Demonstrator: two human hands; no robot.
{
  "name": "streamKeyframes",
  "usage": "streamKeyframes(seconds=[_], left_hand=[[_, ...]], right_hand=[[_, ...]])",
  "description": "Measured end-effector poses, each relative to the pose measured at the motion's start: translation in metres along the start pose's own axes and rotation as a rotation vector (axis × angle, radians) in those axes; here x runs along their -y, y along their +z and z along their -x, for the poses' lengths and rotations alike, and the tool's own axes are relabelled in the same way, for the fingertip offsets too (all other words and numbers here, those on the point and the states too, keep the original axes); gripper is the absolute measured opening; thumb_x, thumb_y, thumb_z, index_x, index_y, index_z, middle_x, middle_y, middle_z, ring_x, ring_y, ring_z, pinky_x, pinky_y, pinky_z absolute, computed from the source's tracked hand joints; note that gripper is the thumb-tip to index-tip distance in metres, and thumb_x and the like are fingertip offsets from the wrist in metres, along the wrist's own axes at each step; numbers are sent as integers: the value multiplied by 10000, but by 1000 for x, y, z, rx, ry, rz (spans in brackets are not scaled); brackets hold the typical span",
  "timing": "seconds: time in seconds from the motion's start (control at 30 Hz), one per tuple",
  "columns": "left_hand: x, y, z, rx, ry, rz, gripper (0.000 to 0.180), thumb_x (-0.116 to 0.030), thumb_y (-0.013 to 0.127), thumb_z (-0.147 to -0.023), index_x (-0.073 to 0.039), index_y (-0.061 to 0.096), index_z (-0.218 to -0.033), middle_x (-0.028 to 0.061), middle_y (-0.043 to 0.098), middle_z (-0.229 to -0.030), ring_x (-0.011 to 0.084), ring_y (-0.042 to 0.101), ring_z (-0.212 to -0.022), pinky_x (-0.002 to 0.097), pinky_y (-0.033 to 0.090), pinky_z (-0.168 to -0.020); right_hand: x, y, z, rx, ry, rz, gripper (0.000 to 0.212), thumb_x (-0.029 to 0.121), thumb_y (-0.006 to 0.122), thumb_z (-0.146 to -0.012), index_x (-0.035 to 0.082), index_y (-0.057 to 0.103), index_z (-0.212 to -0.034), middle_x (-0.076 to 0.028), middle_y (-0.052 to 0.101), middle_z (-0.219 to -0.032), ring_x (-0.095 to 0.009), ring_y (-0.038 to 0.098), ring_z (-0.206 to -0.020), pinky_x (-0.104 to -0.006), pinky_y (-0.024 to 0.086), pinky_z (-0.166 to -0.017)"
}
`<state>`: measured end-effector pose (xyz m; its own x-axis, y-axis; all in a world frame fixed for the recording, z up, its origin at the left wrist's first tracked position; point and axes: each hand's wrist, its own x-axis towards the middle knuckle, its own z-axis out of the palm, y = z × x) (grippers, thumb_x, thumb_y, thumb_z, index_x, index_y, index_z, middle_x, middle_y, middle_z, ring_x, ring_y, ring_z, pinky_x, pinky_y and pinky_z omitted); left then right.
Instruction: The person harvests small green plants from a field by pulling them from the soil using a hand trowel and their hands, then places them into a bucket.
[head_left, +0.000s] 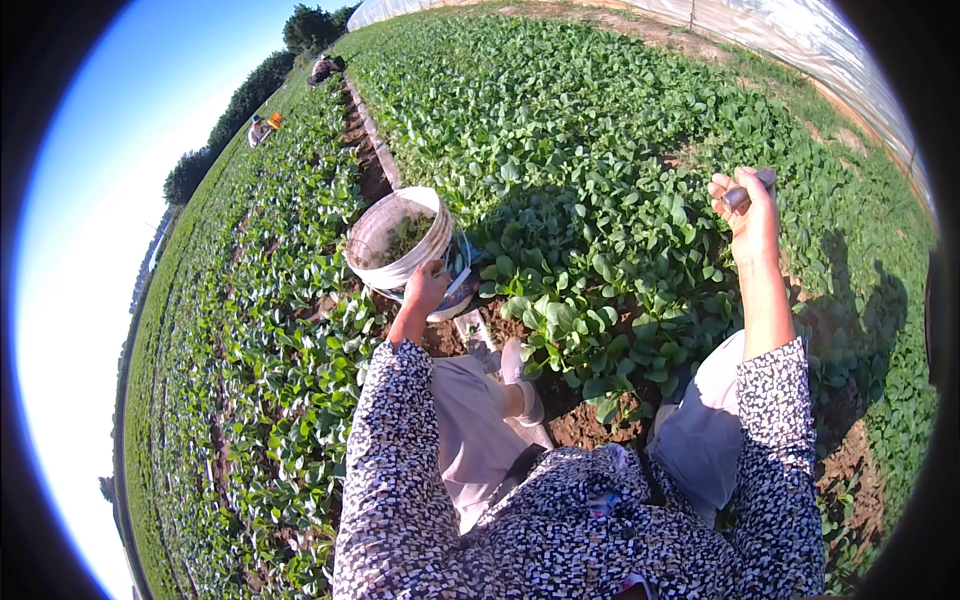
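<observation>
My left hand (pixel 425 287) is closed on the near side of a white plastic bucket (pixel 438 245), at its rim or handle; which one I cannot tell. The bucket tilts, and some green plant bits (pixel 403 238) lie inside it. Out to the right, my right hand (pixel 752 215) is raised above the leafy plants, its fingers wrapped around a short greyish-brown handle (pixel 766 177). Whatever the handle belongs to cannot be made out. Low leafy greens (pixel 580 320) grow thickly between the bucket and my right arm.
A narrow pale strip (pixel 375 140) beside bare soil runs away between the planted beds. Two other people (pixel 325 68) crouch far off at the left, one near an orange thing (pixel 274 120). Plastic sheeting (pixel 800 35) stands along the far right. My shoe (pixel 517 365) rests by the strip.
</observation>
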<state>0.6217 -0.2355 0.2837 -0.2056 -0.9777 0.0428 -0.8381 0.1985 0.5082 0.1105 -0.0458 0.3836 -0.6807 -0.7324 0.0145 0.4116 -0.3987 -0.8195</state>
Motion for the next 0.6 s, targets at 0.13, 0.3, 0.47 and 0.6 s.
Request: streamKeyframes(seconds=[0.13,0.3,0.47,0.6], left_hand=[[-23,8,-1,1,-20,-25,401,-186,627,-818,-14,624,-1180,159,666,-1110,232,627,-1036,329,460,-918],[-24,5,-10,9,59,-166,382,-252,596,-835,-99,643,-1183,137,659,-1142,289,607,-1092,369,444,-955],[-30,16,-23,50,66,-273,404,-268,607,-839,-140,622,-1222,127,615,-1234,296,556,-1165,369,409,-994],[-21,9,-17,75,51,-265,384,-265,595,-849,-134,631,-1208,141,625,-1206,316,579,-1120,377,429,-965]], right_hand=[[-1,-10,-9,-8,-17,30,229,191,621,-846,102,481,-1005,-130,660,-865,-235,671,-762,-339,513,-639],[-11,-30,-44,96,-85,78,245,239,608,-879,44,551,-1016,-169,680,-940,-238,675,-821,-319,531,-659],[-7,-41,-64,105,62,-412,96,132,635,-805,93,551,-828,-92,630,-731,-194,616,-624,-297,495,-490],[4,-24,-17,20,-52,19,69,148,577,-845,89,556,-817,-88,609,-677,-150,561,-517,-258,462,-444]])
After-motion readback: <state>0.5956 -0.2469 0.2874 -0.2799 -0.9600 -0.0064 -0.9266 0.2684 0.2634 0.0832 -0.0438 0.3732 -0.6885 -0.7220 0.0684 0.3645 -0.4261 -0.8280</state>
